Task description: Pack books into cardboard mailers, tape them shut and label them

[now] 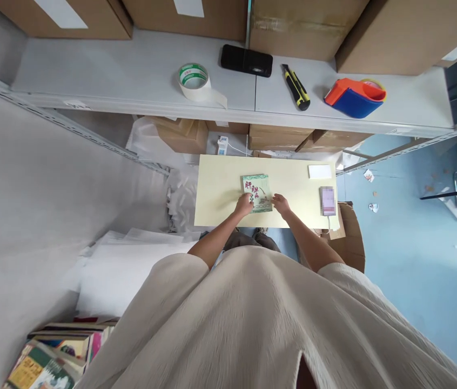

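Book (260, 186) between hands (244, 205), lower left covered

Two hands (244, 205) (281, 204), one tabletop book (257, 193), one loose tape roll (195, 93), one utility knife (295, 87), one tape dispenser (355, 100)

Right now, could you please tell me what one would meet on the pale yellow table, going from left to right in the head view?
Left hand, green-covered book, right hand, phone.
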Demonstrator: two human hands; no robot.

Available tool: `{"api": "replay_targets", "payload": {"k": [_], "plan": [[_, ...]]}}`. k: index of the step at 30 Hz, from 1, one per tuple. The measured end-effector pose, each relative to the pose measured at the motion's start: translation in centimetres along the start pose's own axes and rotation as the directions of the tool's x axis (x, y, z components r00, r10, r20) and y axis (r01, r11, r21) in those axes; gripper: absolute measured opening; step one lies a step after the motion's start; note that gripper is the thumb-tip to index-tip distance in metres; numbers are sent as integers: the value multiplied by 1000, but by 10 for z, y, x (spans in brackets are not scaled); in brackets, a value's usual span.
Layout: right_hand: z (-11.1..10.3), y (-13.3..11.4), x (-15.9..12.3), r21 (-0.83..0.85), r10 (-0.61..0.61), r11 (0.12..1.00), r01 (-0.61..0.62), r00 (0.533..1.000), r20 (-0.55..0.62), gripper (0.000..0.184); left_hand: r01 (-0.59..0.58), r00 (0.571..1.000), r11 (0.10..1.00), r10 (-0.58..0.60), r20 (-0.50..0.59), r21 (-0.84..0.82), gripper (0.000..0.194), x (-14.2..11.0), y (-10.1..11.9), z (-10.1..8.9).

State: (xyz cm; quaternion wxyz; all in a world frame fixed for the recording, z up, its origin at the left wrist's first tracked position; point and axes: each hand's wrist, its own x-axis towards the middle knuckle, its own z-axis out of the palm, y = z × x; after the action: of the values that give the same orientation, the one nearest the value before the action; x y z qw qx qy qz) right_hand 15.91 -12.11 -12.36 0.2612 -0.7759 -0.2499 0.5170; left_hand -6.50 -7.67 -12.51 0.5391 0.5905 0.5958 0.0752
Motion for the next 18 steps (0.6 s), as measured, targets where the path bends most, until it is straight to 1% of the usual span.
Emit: {"api": "replay_targets", "payload": {"k": [3, 6, 8, 10, 13, 16, 18], "plan": [[3, -4, 8, 58, 20, 998, -21, 1000, 22, 60, -6, 1000, 998, 5, 15, 64, 61, 3, -1, 6], [6, -8, 18, 44, 13, 999, -15, 999, 45, 56, -13, 999, 996, 10, 35, 87, 65, 1, -2, 8], [8, -10, 24, 15, -5, 1000, 4, 999, 48, 50, -25, 999, 996, 20, 48, 87, 67, -1, -2, 6], [9, -11, 28, -17, -23, 1000, 24, 998, 55, 39, -23, 999, 998, 19, 50, 61, 68, -3, -1, 2], [11, -14, 32, -42, -17, 999, 21, 996, 83, 23, 25, 1000, 999, -25, 18, -23, 70, -6, 1, -4], [14, -16, 34, -29, 17, 999, -14, 995, 100, 19, 68, 997, 992, -71, -31, -102, 72, -9, 3, -8], [17, -17, 35, -22, 39, 999, -37, 994, 102, 19, 62, 996, 991, -69, -50, -119, 72, -10, 3, -9]]}}
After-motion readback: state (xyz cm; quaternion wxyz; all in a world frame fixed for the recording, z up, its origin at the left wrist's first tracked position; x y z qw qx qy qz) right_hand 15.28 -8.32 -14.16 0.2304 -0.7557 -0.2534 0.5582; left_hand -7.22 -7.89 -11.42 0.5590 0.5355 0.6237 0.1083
